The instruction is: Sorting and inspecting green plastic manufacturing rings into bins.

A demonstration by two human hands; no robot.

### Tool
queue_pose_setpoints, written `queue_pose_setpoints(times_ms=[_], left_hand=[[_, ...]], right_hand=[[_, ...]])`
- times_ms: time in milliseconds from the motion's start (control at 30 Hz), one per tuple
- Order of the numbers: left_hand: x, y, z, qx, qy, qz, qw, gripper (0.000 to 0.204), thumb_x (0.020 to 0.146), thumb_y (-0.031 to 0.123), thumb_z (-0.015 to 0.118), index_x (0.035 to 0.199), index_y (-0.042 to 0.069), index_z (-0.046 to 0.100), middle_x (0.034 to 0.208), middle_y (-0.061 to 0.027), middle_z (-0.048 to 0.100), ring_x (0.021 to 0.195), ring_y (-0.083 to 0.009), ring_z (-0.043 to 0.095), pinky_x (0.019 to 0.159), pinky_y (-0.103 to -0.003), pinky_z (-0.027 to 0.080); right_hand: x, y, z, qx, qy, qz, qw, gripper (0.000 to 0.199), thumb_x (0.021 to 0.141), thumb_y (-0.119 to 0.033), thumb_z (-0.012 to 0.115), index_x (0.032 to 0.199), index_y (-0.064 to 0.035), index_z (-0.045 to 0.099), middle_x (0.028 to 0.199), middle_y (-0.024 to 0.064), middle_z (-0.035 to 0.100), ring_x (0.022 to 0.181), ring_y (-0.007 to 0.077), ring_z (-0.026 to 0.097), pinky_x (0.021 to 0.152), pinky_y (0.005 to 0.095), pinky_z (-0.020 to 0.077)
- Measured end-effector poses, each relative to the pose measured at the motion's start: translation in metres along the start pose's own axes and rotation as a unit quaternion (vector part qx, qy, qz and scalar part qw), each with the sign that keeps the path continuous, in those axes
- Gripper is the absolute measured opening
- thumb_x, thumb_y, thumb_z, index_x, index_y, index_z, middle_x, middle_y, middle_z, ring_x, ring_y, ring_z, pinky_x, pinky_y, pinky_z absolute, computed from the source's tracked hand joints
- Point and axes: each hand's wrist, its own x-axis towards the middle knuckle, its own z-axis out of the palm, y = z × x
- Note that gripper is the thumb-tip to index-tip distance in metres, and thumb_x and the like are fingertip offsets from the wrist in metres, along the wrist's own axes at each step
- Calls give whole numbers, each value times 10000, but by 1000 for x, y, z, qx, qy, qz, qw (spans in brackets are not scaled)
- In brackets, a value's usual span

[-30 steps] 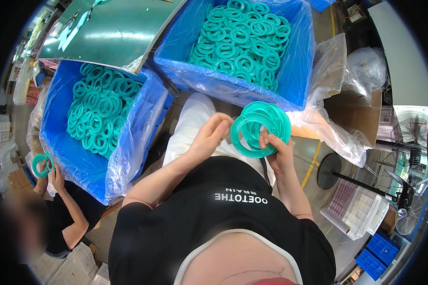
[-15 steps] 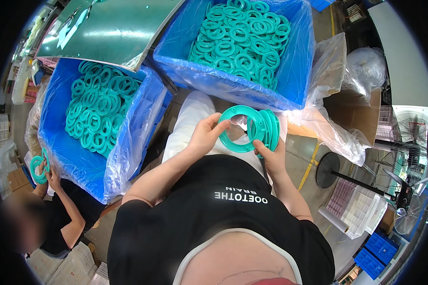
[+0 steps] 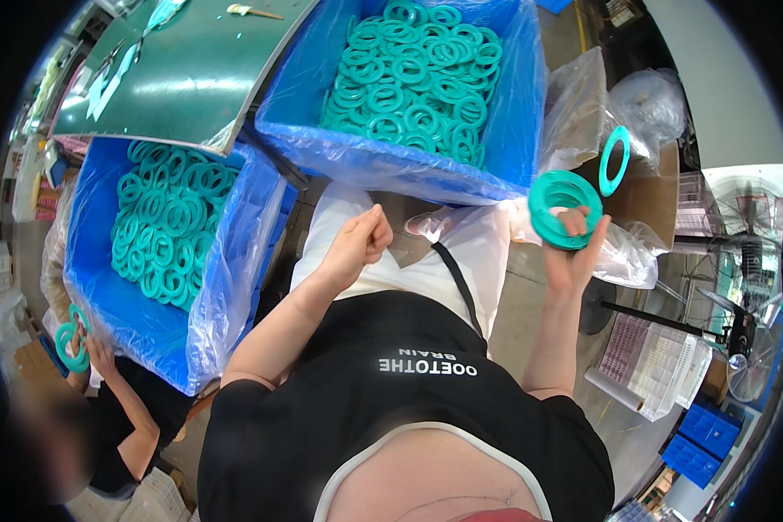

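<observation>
My right hand (image 3: 567, 261) is stretched out to the right, gripping a stack of green plastic rings (image 3: 544, 207) from below with its fingertips through the middle. A single green ring (image 3: 615, 162) is in the air, apart from the stack, over the lined cardboard box (image 3: 654, 196). Above my lap, my left hand (image 3: 357, 246) is closed with curled fingers, and nothing shows in it. Ahead lies a blue bin (image 3: 274, 109) lined with clear plastic and heaped with green rings (image 3: 409, 70).
Another lined blue bin (image 3: 87, 261) of rings stands on the left, beside a green tabletop (image 3: 204, 65) carrying a brush (image 3: 254, 12). At the lower left a co-worker's hand (image 3: 100, 355) is at green rings (image 3: 71, 346). A fan (image 3: 739, 339) and white crates (image 3: 648, 361) stand right.
My right hand has swung right with the stack of rings. One ring has left my hands and is in the air. My left hand has come away from the rings and closed.
</observation>
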Motion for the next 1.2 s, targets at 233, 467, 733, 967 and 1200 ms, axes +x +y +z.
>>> queue_pose_setpoints(times_ms=[233,467,733,967,1200], left_hand=[[-8,16,44,294,38,160,942,151,944,149,484,911,40,584,668,46,414,540,-33,338,478,-190,275],[-19,33,51,588,-27,171,790,163,805,183,666,840,26,637,645,-77,503,582,-165,500,546,-314,397],[-11,30,36,484,115,196,845,117,852,125,595,864,9,611,700,-97,589,645,-142,557,582,-285,432],[-27,29,27,307,-40,-35,950,221,930,219,515,926,27,623,778,5,605,675,-79,507,609,-259,420],[-23,13,32,424,-34,82,901,192,894,211,579,900,26,630,627,27,499,575,-91,456,526,-241,357]], right_hand=[[-41,64,10,-311,-129,371,865,311,800,-246,655,954,4,554,580,27,485,505,136,489,500,255,394],[-37,87,-1,-297,-133,478,816,378,810,-336,652,955,-1,554,591,54,533,529,140,533,508,258,420],[-43,89,-7,-351,-76,270,894,491,769,-309,710,1095,21,548,903,91,630,844,178,603,773,311,470],[-49,88,-18,-459,-9,234,857,377,754,-170,711,1041,24,562,837,80,630,768,160,603,712,291,462],[-50,87,-15,-454,-26,254,854,348,754,-162,707,1013,26,570,801,74,628,726,137,591,661,267,451]])
